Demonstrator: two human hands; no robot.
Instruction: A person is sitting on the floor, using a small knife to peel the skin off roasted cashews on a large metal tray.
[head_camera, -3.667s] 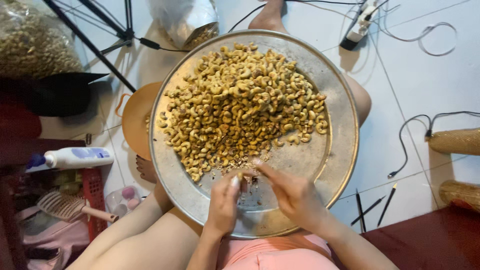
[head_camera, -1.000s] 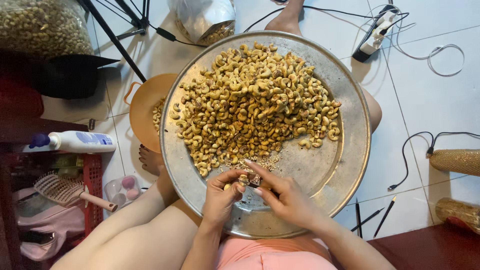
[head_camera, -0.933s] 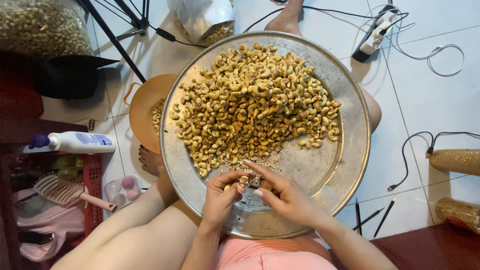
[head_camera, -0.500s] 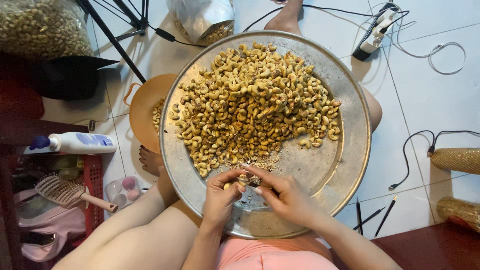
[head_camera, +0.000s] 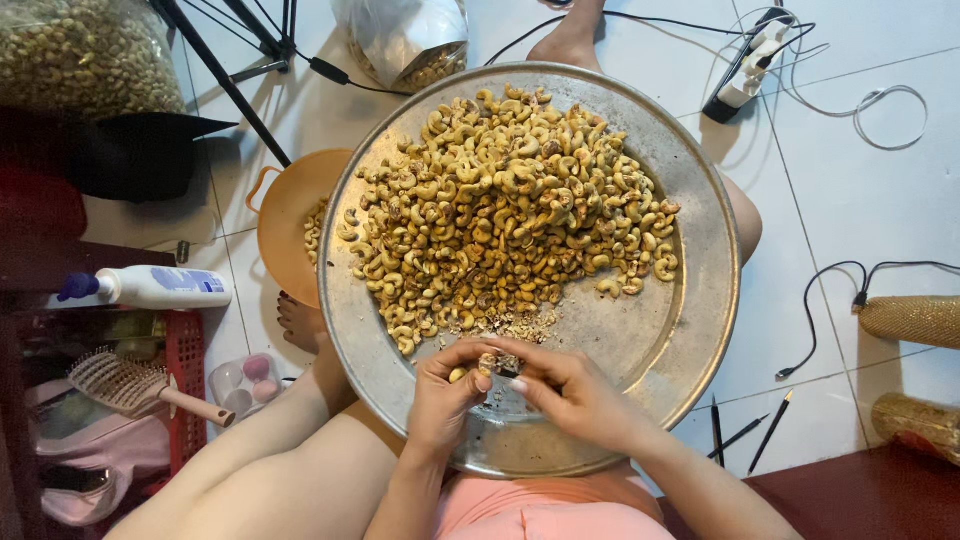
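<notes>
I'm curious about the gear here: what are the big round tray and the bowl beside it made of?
The tray looks like thin metal, probably aluminium: dull silver-grey, scuffed, with soft reflections. The bowl looks like orange plastic: even matte colour, moulded loop handle. Both hands pinch a cashew over the tray.

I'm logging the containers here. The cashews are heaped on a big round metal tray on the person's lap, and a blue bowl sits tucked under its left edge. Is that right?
Not quite: the bowl is orange, not blue, as the head view shows. The rest holds: the cashews are heaped on the big round metal tray on the person's lap, with the bowl tucked under its left edge.
</notes>
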